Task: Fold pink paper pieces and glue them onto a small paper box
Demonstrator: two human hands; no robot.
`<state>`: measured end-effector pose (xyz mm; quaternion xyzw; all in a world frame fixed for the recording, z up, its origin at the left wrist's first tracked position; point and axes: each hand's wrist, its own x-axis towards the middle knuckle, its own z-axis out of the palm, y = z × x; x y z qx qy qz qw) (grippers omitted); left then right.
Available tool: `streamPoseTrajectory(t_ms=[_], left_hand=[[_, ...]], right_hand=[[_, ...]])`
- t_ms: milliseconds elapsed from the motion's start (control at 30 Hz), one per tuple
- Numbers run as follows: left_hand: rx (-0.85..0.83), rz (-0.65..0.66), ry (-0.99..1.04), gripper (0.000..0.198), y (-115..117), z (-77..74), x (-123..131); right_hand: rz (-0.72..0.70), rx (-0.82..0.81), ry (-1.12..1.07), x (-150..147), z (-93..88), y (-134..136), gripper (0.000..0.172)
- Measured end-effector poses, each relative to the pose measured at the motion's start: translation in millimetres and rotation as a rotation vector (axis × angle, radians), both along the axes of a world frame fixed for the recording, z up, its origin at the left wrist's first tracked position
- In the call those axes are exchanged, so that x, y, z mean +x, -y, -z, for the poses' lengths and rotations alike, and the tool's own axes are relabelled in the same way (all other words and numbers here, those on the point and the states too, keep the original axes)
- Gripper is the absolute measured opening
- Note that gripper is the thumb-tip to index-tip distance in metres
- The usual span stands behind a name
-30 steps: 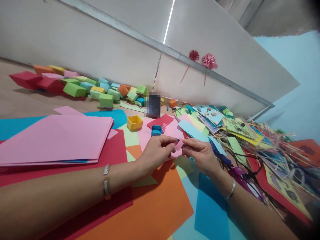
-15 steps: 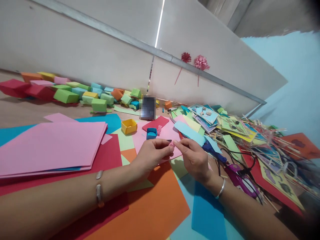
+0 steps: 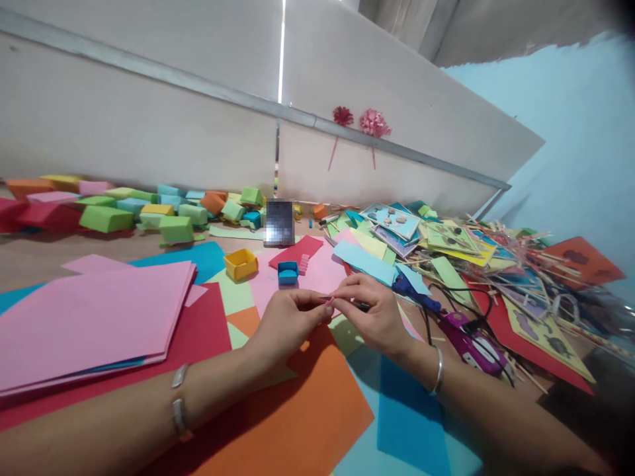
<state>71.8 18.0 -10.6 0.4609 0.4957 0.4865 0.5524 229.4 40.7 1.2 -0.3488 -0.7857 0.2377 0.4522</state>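
Note:
My left hand (image 3: 290, 324) and my right hand (image 3: 372, 317) meet fingertip to fingertip over the papers, both pinching a tiny piece of pink paper (image 3: 330, 301). Most of that piece is hidden by the fingers. A slim dark thing (image 3: 363, 307) shows by my right fingers; its kind cannot be made out. Just beyond the hands stands a small open blue paper box (image 3: 288, 274), with a pink fringed paper strip (image 3: 304, 264) beside it. Left of these is an open yellow paper box (image 3: 241, 264). Under my wrists lies an orange sheet (image 3: 302, 423).
Stacked pink sheets (image 3: 94, 324) lie at left, over a red sheet (image 3: 213, 324). Folded paper blocks (image 3: 106, 218) line the wall. At right are a purple-and-blue glue gun (image 3: 473, 344) with its black cord and a heap of cards and sticks (image 3: 456, 241).
The view has shifted, so the scene sits lower and further left. Both hands stay together on the pink piece; my right fingers have turned, and the piece shows less.

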Motion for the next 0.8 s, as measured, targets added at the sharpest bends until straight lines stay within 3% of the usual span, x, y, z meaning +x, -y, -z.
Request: streamPoseTrajectory(t_ms=[433,633,800], left_hand=[[-0.009,0.057,-0.094,0.029,4.2,-6.2,2.3],[0.017,-0.02,-0.024,0.04,-2.1,3.1,-1.4],[0.073,-0.111,0.027,0.041,-11.8,11.2,-5.6]], right_hand=[[0.01,-0.151,-0.105,2.3,-10.6,1.0,0.015],[0.018,-0.268,-0.105,3.5,-0.6,-8.4,0.012],[0.021,-0.316,0.078,8.8,1.5,-16.9,0.045]])
